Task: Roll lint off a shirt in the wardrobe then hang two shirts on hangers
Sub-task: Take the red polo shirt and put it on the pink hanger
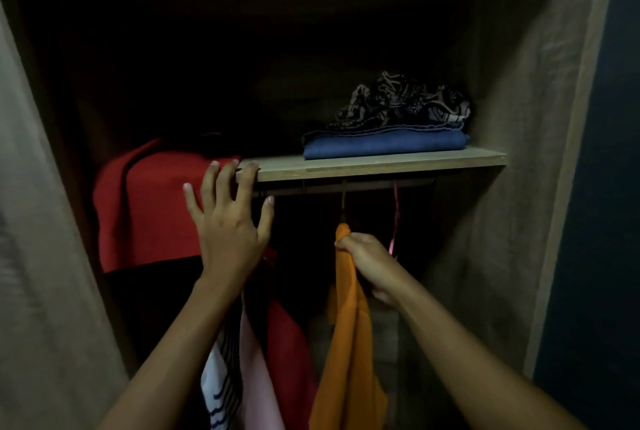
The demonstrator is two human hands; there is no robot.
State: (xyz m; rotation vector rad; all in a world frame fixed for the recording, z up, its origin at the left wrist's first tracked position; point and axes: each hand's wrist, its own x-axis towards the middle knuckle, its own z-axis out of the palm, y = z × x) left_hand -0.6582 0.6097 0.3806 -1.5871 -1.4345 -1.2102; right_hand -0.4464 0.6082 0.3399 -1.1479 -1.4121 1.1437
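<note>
Inside the wardrobe (519, 117), below the shelf (381, 166), the orange shirt (346, 343) hangs under the rail (374, 185), its top pinched by the right hand (367, 263). The left hand (228, 221) is spread (holding nothing) at the shelf edge. Seat the hook fully before releasing.

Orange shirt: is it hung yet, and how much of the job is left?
Looks done: the orange shirt seems hooked on the rail. In hand: the right hand grips its top; the left hand is open at the shelf edge. Left: a pink hanger hangs bare; lint rolling cannot be judged.
</note>
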